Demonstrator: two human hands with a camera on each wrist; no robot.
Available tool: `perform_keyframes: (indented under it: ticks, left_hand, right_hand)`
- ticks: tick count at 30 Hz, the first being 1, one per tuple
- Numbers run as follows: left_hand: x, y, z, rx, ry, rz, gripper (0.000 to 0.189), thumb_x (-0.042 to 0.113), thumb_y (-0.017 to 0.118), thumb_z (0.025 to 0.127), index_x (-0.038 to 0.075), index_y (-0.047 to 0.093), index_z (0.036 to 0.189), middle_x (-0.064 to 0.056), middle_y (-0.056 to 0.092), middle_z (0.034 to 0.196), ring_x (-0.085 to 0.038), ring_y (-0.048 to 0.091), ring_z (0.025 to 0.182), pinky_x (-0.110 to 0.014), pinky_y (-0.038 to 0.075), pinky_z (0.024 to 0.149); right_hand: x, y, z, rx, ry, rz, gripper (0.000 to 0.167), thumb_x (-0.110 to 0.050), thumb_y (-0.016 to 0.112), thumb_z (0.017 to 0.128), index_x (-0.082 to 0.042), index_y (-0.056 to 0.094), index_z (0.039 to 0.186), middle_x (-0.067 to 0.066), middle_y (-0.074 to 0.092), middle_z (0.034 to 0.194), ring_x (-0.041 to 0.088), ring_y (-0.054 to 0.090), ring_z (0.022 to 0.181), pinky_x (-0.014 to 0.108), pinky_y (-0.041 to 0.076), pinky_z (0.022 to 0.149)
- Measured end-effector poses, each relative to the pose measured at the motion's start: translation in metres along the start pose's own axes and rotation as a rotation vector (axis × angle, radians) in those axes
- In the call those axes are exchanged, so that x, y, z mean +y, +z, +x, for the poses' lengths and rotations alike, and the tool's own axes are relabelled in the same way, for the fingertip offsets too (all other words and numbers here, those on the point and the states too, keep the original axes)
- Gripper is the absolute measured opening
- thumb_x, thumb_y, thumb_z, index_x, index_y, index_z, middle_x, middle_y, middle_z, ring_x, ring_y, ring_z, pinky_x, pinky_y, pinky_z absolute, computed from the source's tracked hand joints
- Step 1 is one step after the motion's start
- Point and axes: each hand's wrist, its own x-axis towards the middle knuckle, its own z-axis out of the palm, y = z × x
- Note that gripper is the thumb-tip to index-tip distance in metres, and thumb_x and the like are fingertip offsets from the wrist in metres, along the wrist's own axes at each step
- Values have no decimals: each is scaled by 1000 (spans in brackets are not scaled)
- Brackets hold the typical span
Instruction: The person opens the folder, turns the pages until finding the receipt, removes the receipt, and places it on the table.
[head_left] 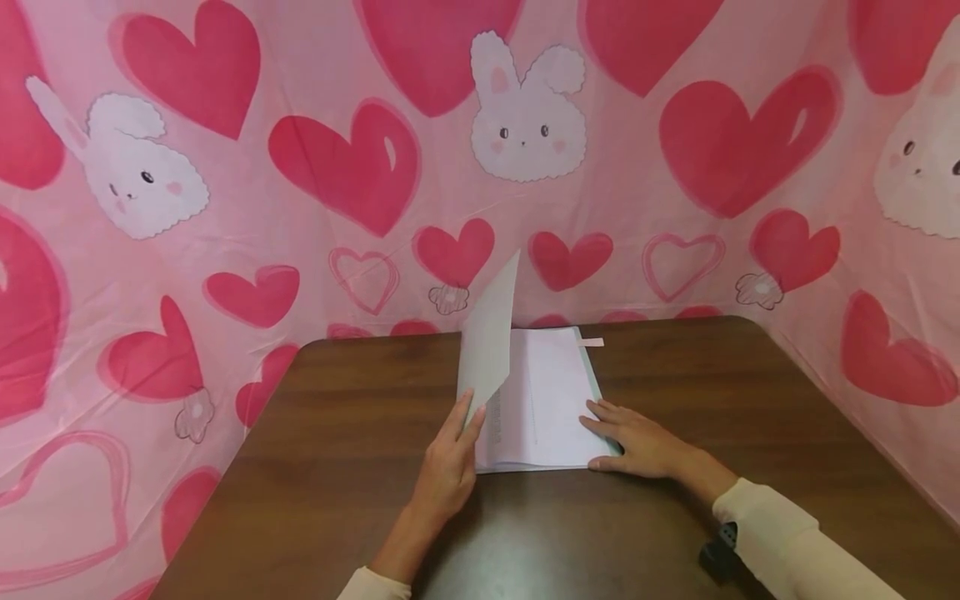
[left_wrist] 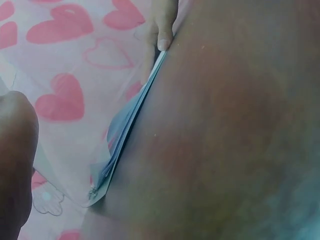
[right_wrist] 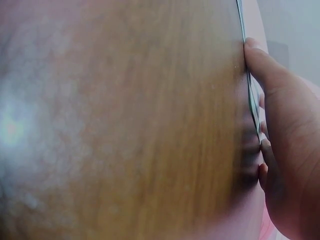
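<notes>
I watch from far the notebook (head_left: 558,400), which lies on the brown table (head_left: 360,433) in front of the person, near the middle, with its raised cover (head_left: 487,342) standing tilted at the left side. The left hand (head_left: 447,471) pinches this cover at its lower near corner, fingers and thumb closed upon the sheet. The right hand (head_left: 645,442) is spread almost flat, its fingers apart on the right edge of the pages; it presses there and does not grasp. I judge the notebook to be light, so a pull on the cover could slide it, and a resting hand is a good anchor. The cover seems rather stiff, because it stands straight with little bend, while the pages look thin and soft and could crease or tear. I would hold the cover by its free edge, softly, and put only flat fingers on the paper. The small pink tab (head_left: 592,342) at the far right edge looks delicate, so I would not take hold there.
</notes>
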Motion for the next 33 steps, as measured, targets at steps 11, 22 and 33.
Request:
perform_keyframes:
  ticks: [11,22,33]
  left_hand:
    - [0,-6,11,51,67,85,44,16,33,107,1,57,141,-26,57,145,-41,64,125,-39,50,104]
    - [-3,-14,23,109,13,102,69,-13,61,74,-9,52,142,-30,51,149,-41,66,123,-33,49,106]
    - [-8,-28,35,174,-11,197,70,-10,76,70,-13,56,137,-30,55,145,-41,72,105,-44,62,77]
  right_hand:
    - [0,1,-2,0,1,10,84,-69,59,90,-18,45,155,14,35,166,44,32,153,68,33,116]
    - [0,0,0,-9,10,10,84,-68,60,89,-17,45,154,15,35,166,44,31,153,67,29,119]
    - [-4,-3,-3,-15,13,28,84,-68,60,91,-17,43,156,13,32,167,42,28,155,66,28,121]
